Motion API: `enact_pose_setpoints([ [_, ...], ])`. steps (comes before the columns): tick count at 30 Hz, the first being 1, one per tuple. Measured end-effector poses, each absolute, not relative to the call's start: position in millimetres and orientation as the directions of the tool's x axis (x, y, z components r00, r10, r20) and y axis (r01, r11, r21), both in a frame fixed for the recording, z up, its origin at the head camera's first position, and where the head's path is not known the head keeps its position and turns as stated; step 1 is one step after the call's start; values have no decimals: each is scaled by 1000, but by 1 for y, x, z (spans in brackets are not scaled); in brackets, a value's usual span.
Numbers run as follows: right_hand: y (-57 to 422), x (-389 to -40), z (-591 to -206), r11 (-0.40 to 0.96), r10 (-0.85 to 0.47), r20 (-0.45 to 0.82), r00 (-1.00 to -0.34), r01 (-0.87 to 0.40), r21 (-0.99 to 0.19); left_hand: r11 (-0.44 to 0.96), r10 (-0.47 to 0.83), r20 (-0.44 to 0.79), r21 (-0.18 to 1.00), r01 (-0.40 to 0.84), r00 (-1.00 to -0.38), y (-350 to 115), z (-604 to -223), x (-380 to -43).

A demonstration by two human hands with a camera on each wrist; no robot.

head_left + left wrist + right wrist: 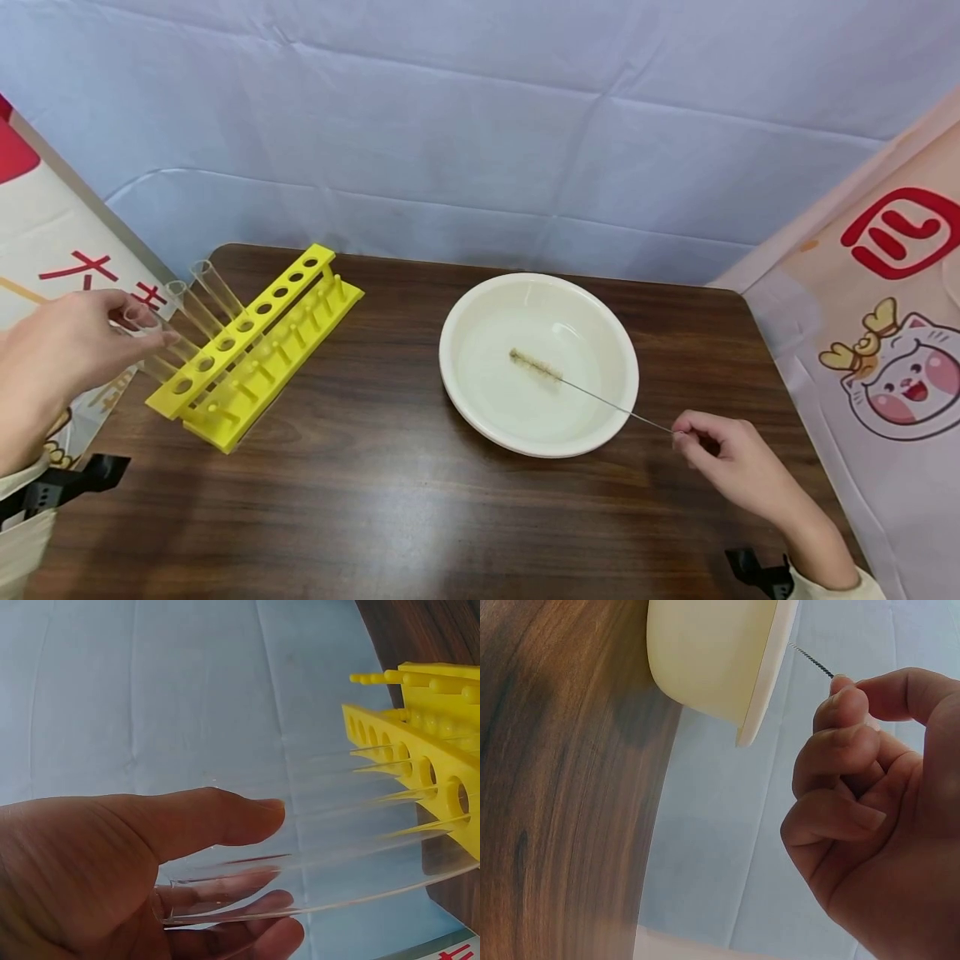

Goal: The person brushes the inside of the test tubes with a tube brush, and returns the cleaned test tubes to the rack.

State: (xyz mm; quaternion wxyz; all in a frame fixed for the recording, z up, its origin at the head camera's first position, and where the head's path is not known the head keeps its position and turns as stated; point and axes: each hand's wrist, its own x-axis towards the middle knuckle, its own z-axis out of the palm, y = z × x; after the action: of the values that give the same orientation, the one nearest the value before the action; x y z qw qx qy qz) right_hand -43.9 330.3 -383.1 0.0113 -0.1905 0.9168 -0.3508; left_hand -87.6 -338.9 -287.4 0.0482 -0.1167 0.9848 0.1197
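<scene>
On the left stands a yellow test tube rack [279,354], with several clear test tubes [219,290] leaning out of its near-left holes. My left hand [78,346] grips one test tube near its mouth; in the left wrist view the thumb lies on one side of the glass and the curled fingers on the other. My right hand [738,462] pinches the thin twisted wire handle [812,660] of a test tube brush between thumb and index finger. The brush's bristle head [536,364] is over the inside of a white basin [459,400]; whether it touches the water cannot be told.
A dark wooden table [360,508] carries the rack and basin. Pale blue cloth [465,142] hangs behind it. Printed panels [892,367] flank the table on both sides.
</scene>
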Motion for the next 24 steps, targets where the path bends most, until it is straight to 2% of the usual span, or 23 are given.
enact_pose_setpoints([
  [24, 331, -44, -384, 700, -349, 116, -930, -341, -627, 953, -209, -154, 192, -236, -966, -338, -287, -90],
])
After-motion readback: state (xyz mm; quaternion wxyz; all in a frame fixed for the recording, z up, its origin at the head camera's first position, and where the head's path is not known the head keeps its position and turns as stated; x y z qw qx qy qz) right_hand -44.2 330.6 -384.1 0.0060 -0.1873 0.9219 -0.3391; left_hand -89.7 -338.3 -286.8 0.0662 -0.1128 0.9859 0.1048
